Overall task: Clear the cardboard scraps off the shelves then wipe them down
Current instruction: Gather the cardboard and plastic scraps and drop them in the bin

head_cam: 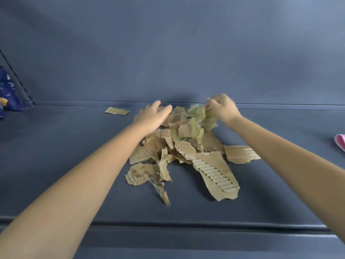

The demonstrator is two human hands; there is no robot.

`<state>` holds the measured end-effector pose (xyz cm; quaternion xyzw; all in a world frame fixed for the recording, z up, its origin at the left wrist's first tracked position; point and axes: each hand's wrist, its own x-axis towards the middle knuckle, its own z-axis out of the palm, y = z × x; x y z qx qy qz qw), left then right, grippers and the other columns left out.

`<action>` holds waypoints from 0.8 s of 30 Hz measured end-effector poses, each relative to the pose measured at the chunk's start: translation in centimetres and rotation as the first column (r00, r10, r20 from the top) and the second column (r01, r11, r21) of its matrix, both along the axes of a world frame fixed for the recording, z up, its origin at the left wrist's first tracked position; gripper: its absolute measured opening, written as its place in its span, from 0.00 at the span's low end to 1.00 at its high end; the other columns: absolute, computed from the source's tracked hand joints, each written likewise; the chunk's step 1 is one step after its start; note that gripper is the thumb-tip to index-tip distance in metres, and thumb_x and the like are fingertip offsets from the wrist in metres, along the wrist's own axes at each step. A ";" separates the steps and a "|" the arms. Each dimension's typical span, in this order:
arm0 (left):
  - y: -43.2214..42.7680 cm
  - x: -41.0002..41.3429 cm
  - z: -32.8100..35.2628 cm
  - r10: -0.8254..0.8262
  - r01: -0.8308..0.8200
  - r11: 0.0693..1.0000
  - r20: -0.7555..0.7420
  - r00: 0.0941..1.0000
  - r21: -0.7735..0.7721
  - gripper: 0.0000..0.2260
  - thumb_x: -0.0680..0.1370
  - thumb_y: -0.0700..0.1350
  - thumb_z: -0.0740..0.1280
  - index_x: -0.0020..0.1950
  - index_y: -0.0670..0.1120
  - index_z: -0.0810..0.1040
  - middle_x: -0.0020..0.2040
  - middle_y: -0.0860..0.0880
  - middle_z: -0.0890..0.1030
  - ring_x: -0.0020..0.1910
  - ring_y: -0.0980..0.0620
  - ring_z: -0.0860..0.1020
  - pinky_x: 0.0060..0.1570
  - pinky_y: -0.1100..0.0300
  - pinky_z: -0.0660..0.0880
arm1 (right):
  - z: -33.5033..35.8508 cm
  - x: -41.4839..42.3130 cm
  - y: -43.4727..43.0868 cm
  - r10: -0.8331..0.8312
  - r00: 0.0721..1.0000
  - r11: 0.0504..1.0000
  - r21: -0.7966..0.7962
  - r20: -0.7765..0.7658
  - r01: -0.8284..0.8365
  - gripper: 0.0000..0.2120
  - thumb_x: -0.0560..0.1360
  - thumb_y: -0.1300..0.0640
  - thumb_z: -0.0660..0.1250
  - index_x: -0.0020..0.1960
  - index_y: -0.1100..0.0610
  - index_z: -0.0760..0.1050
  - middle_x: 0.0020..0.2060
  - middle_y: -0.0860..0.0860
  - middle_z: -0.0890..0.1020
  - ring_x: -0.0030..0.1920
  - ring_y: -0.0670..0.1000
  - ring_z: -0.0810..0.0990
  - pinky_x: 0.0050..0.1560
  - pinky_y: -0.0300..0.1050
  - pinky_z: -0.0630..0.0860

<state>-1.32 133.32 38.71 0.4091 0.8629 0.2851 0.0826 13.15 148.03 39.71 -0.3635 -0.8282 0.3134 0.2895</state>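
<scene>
We are clearing the shelf (56,139): the cardboard scraps (186,156) are lying heaped at its middle. Our left grip (153,115), fingers straight, is pressing the heap's far side, and our right grip (223,108) is pinching a greenish bag (195,111). Next, we judge, calls for gathering everything, including the stray scrap (116,110) behind.

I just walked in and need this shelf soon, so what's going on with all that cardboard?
A person reaches onto the dark shelf with both bare hands. The left hand lies open on the far side of the pile of cardboard scraps, and the right hand grips crumpled greenish plastic at the pile's back. The scraps are all still on the shelf, one lone scrap apart at the back left. A pink cloth lies at the right edge; wiping seems not yet begun.
</scene>
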 end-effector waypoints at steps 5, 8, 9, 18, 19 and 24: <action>-2.1 -3.3 0.4 0.136 -0.137 0.991 -0.085 0.987 0.000 0.25 0.80 0.58 0.52 0.74 0.49 0.61 0.76 0.46 0.60 0.74 0.45 0.58 0.69 0.50 0.59 | 1.2 -1.5 0.9 -0.010 1.000 0.995 -0.098 -0.010 0.009 0.04 0.75 0.61 0.62 0.45 0.58 0.76 0.40 0.52 0.76 0.41 0.52 0.74 0.40 0.41 0.69; -3.4 -5.5 -0.5 0.199 -0.216 0.964 -0.121 0.973 -0.155 0.26 0.80 0.59 0.51 0.76 0.51 0.56 0.78 0.45 0.49 0.77 0.45 0.48 0.73 0.48 0.52 | 0.1 -3.6 -0.9 0.151 0.980 0.977 -0.170 0.132 -0.128 0.18 0.78 0.50 0.61 0.64 0.58 0.72 0.58 0.54 0.76 0.60 0.55 0.74 0.59 0.46 0.70; -3.9 -6.3 -0.9 0.209 -0.232 0.950 -0.129 0.969 -0.210 0.27 0.79 0.60 0.51 0.76 0.52 0.56 0.78 0.44 0.48 0.77 0.45 0.47 0.74 0.48 0.50 | -0.3 -4.1 -1.4 0.191 0.970 0.970 -0.177 0.149 -0.163 0.20 0.78 0.47 0.60 0.65 0.57 0.71 0.62 0.54 0.75 0.63 0.56 0.72 0.64 0.48 0.69; -5.1 -5.7 -0.7 0.115 -0.109 0.979 0.022 0.993 -0.175 0.20 0.81 0.57 0.51 0.66 0.51 0.72 0.73 0.50 0.66 0.70 0.45 0.65 0.67 0.53 0.60 | 2.7 -1.1 -2.0 0.256 0.963 0.947 -0.221 0.085 -0.233 0.21 0.79 0.46 0.58 0.70 0.53 0.66 0.68 0.50 0.69 0.68 0.51 0.67 0.59 0.41 0.61; -4.6 -5.2 -0.2 0.082 -0.066 0.990 0.128 0.988 -0.123 0.20 0.81 0.56 0.52 0.66 0.49 0.73 0.72 0.50 0.67 0.70 0.47 0.66 0.66 0.54 0.61 | 2.8 -0.5 -2.0 0.240 0.967 0.954 -0.206 0.087 -0.219 0.21 0.79 0.46 0.58 0.69 0.53 0.67 0.68 0.50 0.70 0.68 0.51 0.68 0.59 0.41 0.61; -1.2 -3.8 1.0 0.061 -0.064 0.997 0.080 0.995 0.037 0.13 0.79 0.52 0.56 0.57 0.47 0.74 0.58 0.47 0.75 0.55 0.48 0.73 0.52 0.57 0.67 | 2.3 3.2 -2.3 0.182 0.961 0.977 -0.147 0.209 -0.153 0.17 0.79 0.48 0.58 0.65 0.53 0.72 0.65 0.50 0.72 0.66 0.50 0.68 0.58 0.39 0.62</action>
